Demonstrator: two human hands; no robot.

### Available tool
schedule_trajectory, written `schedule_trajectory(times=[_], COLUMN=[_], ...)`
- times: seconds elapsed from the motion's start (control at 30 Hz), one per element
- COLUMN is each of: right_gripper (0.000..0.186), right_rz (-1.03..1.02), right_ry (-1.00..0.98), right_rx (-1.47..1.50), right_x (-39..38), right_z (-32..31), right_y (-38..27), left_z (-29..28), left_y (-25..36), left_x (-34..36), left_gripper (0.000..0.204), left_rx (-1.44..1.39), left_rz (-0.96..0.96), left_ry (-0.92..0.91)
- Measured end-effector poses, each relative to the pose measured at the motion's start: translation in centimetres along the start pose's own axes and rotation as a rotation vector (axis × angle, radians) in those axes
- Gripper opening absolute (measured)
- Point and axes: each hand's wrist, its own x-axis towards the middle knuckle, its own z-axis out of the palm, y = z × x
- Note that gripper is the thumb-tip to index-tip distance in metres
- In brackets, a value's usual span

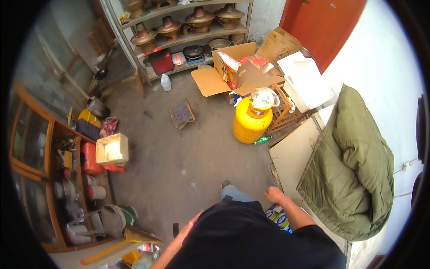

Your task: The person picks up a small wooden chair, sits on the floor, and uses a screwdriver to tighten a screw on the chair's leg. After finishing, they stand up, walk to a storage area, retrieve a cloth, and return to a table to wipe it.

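Note:
My right hand (275, 196) hangs beside my body, fingers loosely curled, with nothing visible in it. It is nearest to the flattened cardboard (293, 152) and, below it, some blue-and-green printed packages (278, 219). Close against my dark shirt, my left hand (190, 226) shows only its edge; its fingers are mostly hidden. Ahead on the floor stands a yellow gas cylinder (251, 123), topped by a clear plastic bag (263, 97). A green bottle (262, 140) lies at its foot. A small low folding stool (182, 114) stands left of the cylinder.
Copper hot pots (199, 19) line the shelves at the back. An open cardboard box (239, 71) and white foam boxes (304, 83) sit near a red door (320, 29). A green quilted cover (358, 166) drapes at right. Along the left stands a wooden cabinet (53, 134) beside a foam box (112, 149).

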Motion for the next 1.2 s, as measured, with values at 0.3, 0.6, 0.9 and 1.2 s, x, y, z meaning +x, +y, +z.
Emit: schedule_trajectory(times=[0.3,0.6,0.9,1.2], right_gripper=[0.029,0.024,0.023,0.027], right_rz=[-0.263,0.157,0.063,-0.275], right_ry=[0.142,0.233,0.105,-0.001], right_rx=[0.127,0.260,0.129,0.014], right_x=[26.4,30.2,36.2,54.4], right_z=[-18.4,-17.4,-21.5,-30.6], right_y=[-19.1,-15.4,-8.3,-21.8], left_z=[-10.5,-16.0,-14.3,-14.2], left_y=[15.4,27.3,35.3,35.6], left_x=[10.1,17.8,25.8,26.2], left_gripper=[0.076,0.075,0.076,0.053], left_rx=[-0.071,-0.012,-0.009,0.127], left_rz=[-0.032,-0.171,-0.103,0.005], left_ry=[0.075,0.000,-0.023,0.400])
